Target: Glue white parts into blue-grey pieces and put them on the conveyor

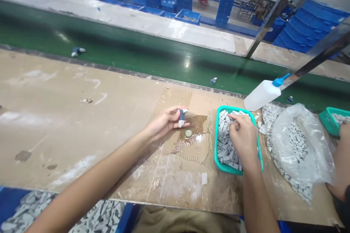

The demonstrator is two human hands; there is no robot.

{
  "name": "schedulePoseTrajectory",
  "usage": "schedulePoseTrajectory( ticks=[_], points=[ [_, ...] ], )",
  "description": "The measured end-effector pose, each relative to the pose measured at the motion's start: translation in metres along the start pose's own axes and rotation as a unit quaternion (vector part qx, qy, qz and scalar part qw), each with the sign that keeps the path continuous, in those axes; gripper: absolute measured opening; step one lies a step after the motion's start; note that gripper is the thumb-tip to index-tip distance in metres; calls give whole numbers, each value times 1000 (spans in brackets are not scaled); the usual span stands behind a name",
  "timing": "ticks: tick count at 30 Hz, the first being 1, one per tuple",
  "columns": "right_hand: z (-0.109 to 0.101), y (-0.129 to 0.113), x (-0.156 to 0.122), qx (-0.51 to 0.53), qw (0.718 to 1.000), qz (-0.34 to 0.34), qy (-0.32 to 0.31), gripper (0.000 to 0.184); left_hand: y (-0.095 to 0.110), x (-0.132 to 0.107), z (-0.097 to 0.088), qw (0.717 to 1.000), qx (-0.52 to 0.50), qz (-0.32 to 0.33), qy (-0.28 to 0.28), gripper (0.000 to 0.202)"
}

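My left hand (pixel 164 123) pinches a small blue-and-white plastic part (pixel 182 118) just above the stained cardboard sheet (pixel 188 156) on the bench. A small round metal-rimmed disc (pixel 188 133) lies on that cardboard, close below the part. My right hand (pixel 243 138) reaches into a teal plastic basket (pixel 216 142) heaped with small grey parts (pixel 224 142). Its fingers look pinched on one grey part, which is mostly hidden. A clear plastic bag (pixel 299 142) of more grey parts lies to the basket's right.
A white squeeze bottle (pixel 261 95) with a blue nozzle lies beyond the basket. A co-worker's arm (pixel 340 164) and a second teal basket (pixel 329 121) are at far right. A green conveyor belt (pixel 131 49) runs behind the bench, with blue crates beyond.
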State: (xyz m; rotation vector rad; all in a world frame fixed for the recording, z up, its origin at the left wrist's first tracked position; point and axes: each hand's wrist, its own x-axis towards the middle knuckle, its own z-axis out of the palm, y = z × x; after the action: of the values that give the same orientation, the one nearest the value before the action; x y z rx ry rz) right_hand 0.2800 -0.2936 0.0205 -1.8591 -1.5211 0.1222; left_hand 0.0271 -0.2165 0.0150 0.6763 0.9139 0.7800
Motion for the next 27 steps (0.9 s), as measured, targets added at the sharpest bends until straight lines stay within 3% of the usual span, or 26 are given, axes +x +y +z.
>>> schedulePoseTrajectory(
  ticks=[4, 7, 10, 14, 19, 22, 27],
  points=[
    [13, 1, -5, -60, 997, -25, -52, 35, 24, 43, -8, 972, 180, 121, 95, 24],
    [19, 0, -6, -118, 990, -23, -70, 31, 48, 92, -16, 899, 324, 206, 212, 19],
    [22, 0, -4, -171, 981, -25, -93, 25, 72, 140, -21, 836, 409, 232, 282, 17],
    [22, -3, -3, -195, 975, -25, -102, 16, 93, 178, -26, 788, 480, 232, 306, 19],
    [17, -11, -3, -182, 976, -20, -115, 20, 93, 188, -17, 723, 562, 270, 297, 33],
    [16, -12, -3, -150, 979, -13, -135, 23, 81, 193, 2, 721, 585, 278, 247, 36],
    [16, -9, -3, -113, 985, 4, -127, 26, 56, 208, 42, 765, 556, 271, 183, 34]
  ],
)
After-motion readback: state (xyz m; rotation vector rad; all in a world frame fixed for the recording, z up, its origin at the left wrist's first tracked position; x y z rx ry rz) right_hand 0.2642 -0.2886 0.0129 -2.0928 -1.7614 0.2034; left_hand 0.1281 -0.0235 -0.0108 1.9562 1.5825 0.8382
